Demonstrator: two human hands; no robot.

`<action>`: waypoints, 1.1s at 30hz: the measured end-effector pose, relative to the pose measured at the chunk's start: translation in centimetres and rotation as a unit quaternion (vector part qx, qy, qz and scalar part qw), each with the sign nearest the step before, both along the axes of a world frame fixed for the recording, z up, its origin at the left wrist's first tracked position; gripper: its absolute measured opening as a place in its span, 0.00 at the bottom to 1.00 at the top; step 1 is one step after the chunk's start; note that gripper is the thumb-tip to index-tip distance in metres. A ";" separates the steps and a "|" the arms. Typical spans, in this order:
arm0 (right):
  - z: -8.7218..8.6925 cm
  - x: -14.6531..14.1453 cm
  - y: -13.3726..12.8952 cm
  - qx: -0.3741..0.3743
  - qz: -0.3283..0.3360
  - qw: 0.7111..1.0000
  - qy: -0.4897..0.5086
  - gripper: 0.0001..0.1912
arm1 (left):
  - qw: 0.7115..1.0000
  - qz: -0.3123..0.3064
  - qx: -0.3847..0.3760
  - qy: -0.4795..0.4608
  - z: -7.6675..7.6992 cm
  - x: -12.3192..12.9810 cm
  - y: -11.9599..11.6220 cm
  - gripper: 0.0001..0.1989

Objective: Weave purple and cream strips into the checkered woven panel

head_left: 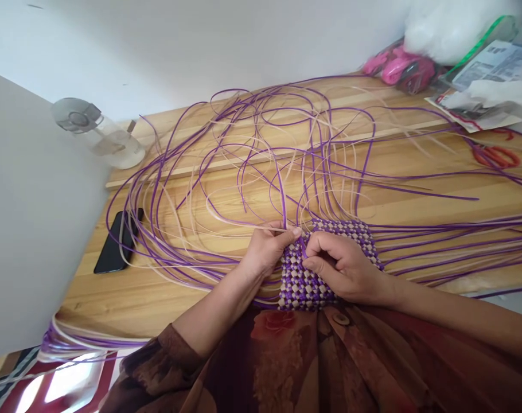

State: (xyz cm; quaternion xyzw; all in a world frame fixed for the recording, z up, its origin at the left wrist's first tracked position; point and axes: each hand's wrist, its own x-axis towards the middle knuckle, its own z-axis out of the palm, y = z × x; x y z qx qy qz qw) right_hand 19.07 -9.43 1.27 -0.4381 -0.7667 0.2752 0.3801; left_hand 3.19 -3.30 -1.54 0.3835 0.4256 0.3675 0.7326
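A woven panel (306, 287) in a purple and beige check lies at the table's front edge, against my clothing. Long purple and beige strands run out from its sides and far edge. At the panel's upper left, my left hand (272, 244) is closed, with thumb and forefinger pinching strands. My right hand (345, 267) rests over the middle of the weave, its thumb and forefinger pinched on a purple strand (304, 248). The palm side of the right hand and part of the panel beneath it are hidden.
Loose strands (158, 172) loop across the wooden table (226, 195). A black phone (115, 246) lies at left, near a clear bottle (115, 143) with a grey lid. Red-handled scissors (497, 156), a pink bagged item (401, 66) and packaging (497, 63) are at right.
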 end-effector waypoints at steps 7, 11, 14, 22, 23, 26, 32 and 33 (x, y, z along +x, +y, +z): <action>0.6 0.5 0.4 -0.069 0.032 0.997 0.003 0.11 | 0.998 -0.050 0.025 0.018 -0.4 -0.5 0.5 0.17; 1.4 1.5 1.6 -0.130 -0.034 0.990 0.043 0.11 | 0.995 -0.093 0.031 0.003 0.0 -0.9 0.9 0.15; 1.5 2.0 3.9 -0.106 -0.062 0.992 0.026 0.11 | 0.995 -0.085 0.060 0.004 0.1 -1.0 1.0 0.14; 0.9 1.8 8.1 -0.276 -0.083 0.958 -0.002 0.15 | 0.994 -0.079 0.067 -0.024 -0.4 -0.6 1.0 0.12; 1.0 1.8 8.1 -0.270 -0.073 0.960 -0.028 0.16 | 0.995 -0.076 0.064 -0.027 -0.4 -0.6 0.9 0.12; 1.5 1.7 7.9 -0.217 -0.042 0.968 -0.114 0.20 | 0.994 -0.076 0.066 -0.040 -0.4 -0.6 0.9 0.12; 1.4 1.3 7.7 -0.217 -0.032 0.975 0.023 0.15 | 0.994 -0.087 0.045 -0.049 -0.1 -0.6 0.9 0.13; 1.3 1.2 7.5 -0.206 -0.025 0.978 0.034 0.14 | 0.994 -0.087 0.029 -0.057 -0.1 -0.6 0.9 0.13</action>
